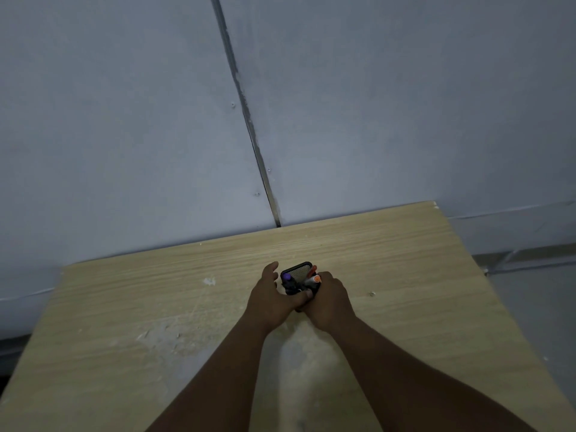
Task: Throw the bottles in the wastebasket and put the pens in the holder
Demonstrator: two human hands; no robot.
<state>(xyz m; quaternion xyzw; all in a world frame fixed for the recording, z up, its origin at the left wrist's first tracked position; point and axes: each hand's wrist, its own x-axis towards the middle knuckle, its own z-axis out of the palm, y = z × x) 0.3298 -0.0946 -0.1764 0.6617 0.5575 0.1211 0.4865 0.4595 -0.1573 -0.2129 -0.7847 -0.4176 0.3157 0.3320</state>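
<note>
- The black mesh holder (297, 275) stands upright on the wooden worktop (374, 260), near the middle, with both hands closed in around its near side.
- The left hand (270, 296) cups the holder's left wall; its grip is loosely open, fingers spread toward the far side and the thumb lying across the near face, so it steadies rather than clamps.
- The right hand (328, 299) is curled into a narrow grip just beside the holder's right near corner, holding an orange-capped pen (314, 279) whose cap end sits at the rim.
- A purple-capped pen (287, 277) already stands in the holder at its left side; a red-tipped one (312, 269) shows at the far right corner.
- The relation that matters: the holder's opening lies just to the far left of the right hand's grip, and the orange pen's long axis tilts up and away toward that opening. The right hand is the nearer one to finish the drop, I judge.
- No bottles and no wastebasket show anywhere in view, and no loose pens lie on the worktop, so this looks like the late part of the pen step.
- The worktop is scuffed with pale dusty patches (162, 335), and a grey panelled wall (124, 120) rises behind.
</note>
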